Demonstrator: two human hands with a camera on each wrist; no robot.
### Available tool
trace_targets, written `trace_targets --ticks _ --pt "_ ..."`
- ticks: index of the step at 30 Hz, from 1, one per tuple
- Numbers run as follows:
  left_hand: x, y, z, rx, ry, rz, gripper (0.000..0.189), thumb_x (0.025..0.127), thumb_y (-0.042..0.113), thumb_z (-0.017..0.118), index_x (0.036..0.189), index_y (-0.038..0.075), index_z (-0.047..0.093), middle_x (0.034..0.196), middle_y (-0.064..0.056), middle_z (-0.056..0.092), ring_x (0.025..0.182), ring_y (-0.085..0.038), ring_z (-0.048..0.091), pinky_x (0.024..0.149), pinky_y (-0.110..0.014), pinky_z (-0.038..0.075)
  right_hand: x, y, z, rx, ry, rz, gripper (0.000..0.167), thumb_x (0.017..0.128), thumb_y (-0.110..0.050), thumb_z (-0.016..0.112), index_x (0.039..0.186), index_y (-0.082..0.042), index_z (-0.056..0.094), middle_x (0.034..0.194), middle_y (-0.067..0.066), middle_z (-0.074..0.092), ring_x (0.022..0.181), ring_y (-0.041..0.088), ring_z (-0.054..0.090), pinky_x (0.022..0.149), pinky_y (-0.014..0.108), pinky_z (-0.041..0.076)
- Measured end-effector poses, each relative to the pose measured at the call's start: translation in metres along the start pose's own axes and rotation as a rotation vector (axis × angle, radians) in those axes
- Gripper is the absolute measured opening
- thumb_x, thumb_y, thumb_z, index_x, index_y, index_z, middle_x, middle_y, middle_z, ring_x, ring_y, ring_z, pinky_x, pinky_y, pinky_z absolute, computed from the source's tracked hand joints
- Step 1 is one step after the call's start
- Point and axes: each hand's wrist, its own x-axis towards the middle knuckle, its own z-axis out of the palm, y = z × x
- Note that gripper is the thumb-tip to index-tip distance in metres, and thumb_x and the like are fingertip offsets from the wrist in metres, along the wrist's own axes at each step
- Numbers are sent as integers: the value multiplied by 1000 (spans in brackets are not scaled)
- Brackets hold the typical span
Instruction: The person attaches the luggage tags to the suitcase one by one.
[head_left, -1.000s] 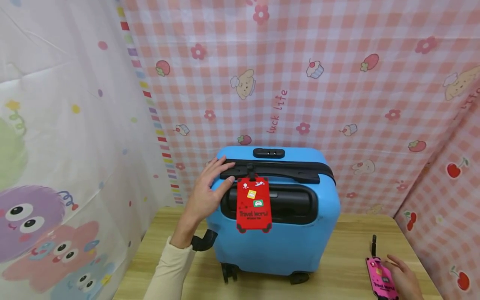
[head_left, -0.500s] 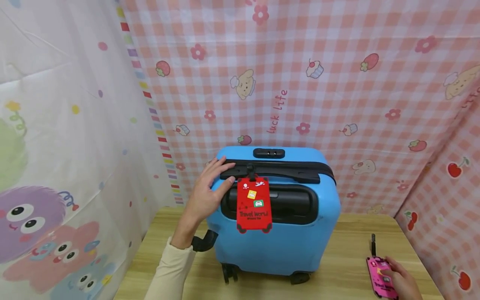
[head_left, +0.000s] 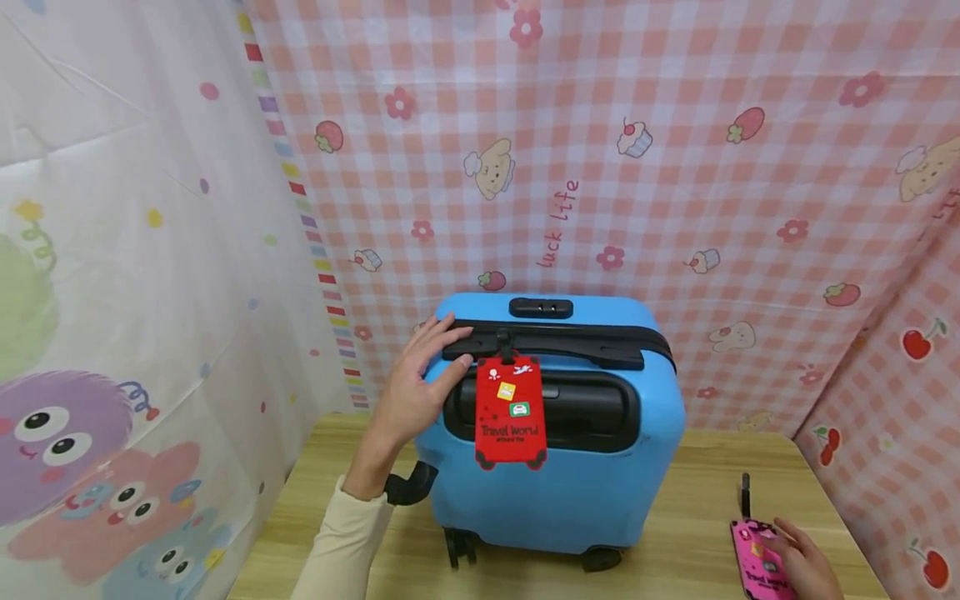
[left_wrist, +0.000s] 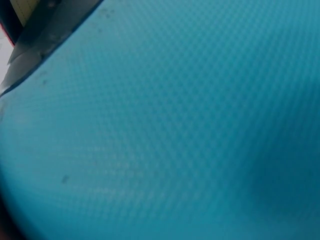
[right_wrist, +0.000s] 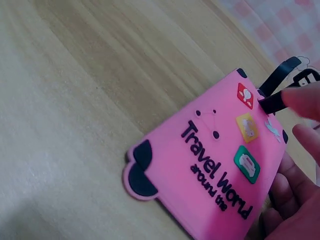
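Observation:
A blue suitcase (head_left: 555, 504) stands upright in the head view, with a red luggage tag (head_left: 512, 450) hanging from its black top handle (head_left: 585, 352). My left hand (head_left: 411, 390) rests on the upper left corner, fingers extended over the top and thumb near the handle's end. At the lower right, my right hand (head_left: 808, 562) holds a pink luggage tag (right_wrist: 200, 150) by its right side. In the right wrist view, the thumb and a finger are at the tag's black strap (right_wrist: 280, 77), and other fingers are partly hidden behind the tag. Only blue shell fills most of the left wrist view.
The suitcase stands on a wooden tabletop (head_left: 697, 492), its wheels (head_left: 602, 558) showing below. A black side handle (head_left: 411, 485) juts out at left, near my left wrist. A pink checked cloth (head_left: 660, 200) hangs behind, with a white patterned cloth (head_left: 150, 292) at left.
My right thumb has come over the face of the pink luggage tag, and the hand now grips it. The left hand stays on the suitcase. The head view has shifted slightly.

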Motion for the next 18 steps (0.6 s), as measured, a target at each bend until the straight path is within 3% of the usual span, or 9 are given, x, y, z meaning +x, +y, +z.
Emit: trace_targets --ticks 3,5,6,9,12,15,18 --pt "0 1 0 0 0 -1 40 98 33 60 136 23 61 157 2 38 151 -21 19 117 -61 18 3 6 1 -39 13 -52 79 92 -12 63 154 4 18 143 39 35 86 30 67 74 43 54" --pt "0 1 0 0 0 -2 40 98 34 60 137 24 61 157 2 38 151 -20 19 117 -61 18 6 8 1 -31 27 -54 78 87 -3 65 153 4 24 133 39 43 73 15 65 64 35 54" --pt "0 1 0 -2 0 -2 40 98 34 60 137 24 61 157 2 38 151 -20 19 117 -61 18 7 9 2 -30 34 -55 78 86 0 66 152 3 27 127 38 48 72 14 65 63 34 53" --pt "0 1 -1 -3 2 -5 39 98 34 60 137 24 61 157 3 38 151 -20 19 117 -62 17 6 9 3 -42 43 -75 70 86 2 65 149 2 34 107 26 60 75 14 63 63 33 51" --pt "1 1 -1 -3 6 -4 39 98 34 59 137 24 60 158 3 38 151 -20 19 117 -62 17 0 4 6 -60 78 -91 62 86 -1 65 145 0 44 100 13 62 79 17 57 62 31 46" --pt "1 1 -1 -2 9 -1 39 98 34 60 136 24 61 157 3 38 151 -20 19 117 -62 17 -5 1 9 -73 108 -85 56 87 -4 65 141 -4 52 111 18 58 92 27 52 69 32 41" --pt "1 2 -1 -1 10 1 40 98 34 60 136 23 61 157 2 38 151 -20 19 117 -61 18 -8 0 10 -80 109 -75 50 88 -5 65 137 -8 59 135 29 48 110 34 47 76 34 37"
